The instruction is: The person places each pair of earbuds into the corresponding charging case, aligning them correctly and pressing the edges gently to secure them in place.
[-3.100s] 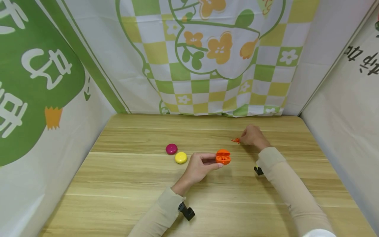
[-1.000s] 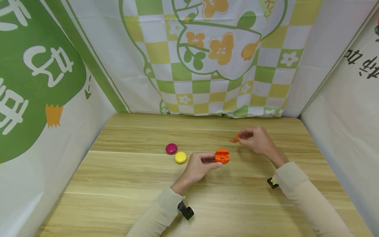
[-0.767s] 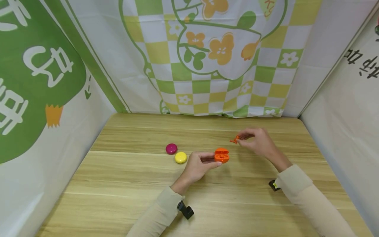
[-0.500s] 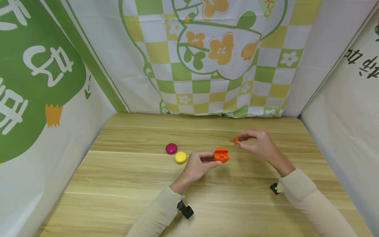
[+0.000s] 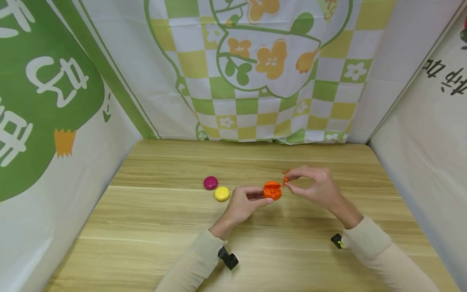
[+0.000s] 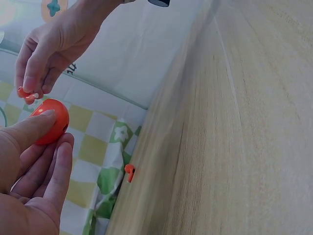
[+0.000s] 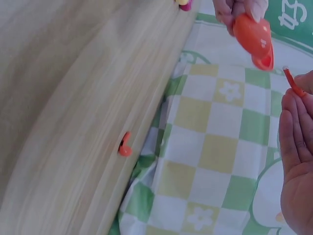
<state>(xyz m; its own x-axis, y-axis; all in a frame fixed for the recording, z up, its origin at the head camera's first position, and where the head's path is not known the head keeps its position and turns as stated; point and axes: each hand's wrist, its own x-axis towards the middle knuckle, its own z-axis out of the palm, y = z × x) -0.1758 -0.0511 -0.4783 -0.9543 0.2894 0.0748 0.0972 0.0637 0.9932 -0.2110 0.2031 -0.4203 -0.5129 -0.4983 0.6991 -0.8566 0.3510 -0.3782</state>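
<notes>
My left hand (image 5: 243,206) grips an orange earbud case (image 5: 273,194) by its side, lid raised, above the table. In the left wrist view the thumb lies across the case (image 6: 55,122) and the fingers support it from below. Just right of the case, my right hand (image 5: 315,187) pinches one orange earbud (image 5: 285,181) between thumb and fingertips, its stem pointing down. The right wrist view shows that earbud's stem (image 7: 292,81) apart from the case (image 7: 252,36). A second orange earbud (image 7: 125,145) lies on the table behind, partly visible in the head view.
A magenta round case (image 5: 210,183) and a yellow round case (image 5: 222,194), both closed, sit on the wooden table (image 5: 164,227) left of my left hand. A checked cloth (image 5: 273,101) hangs behind the table's back edge.
My right hand has lifted one earbud off the table and carried it toward me and left, close to the case. The left hand has barely moved; the second earbud stays on the table.
</notes>
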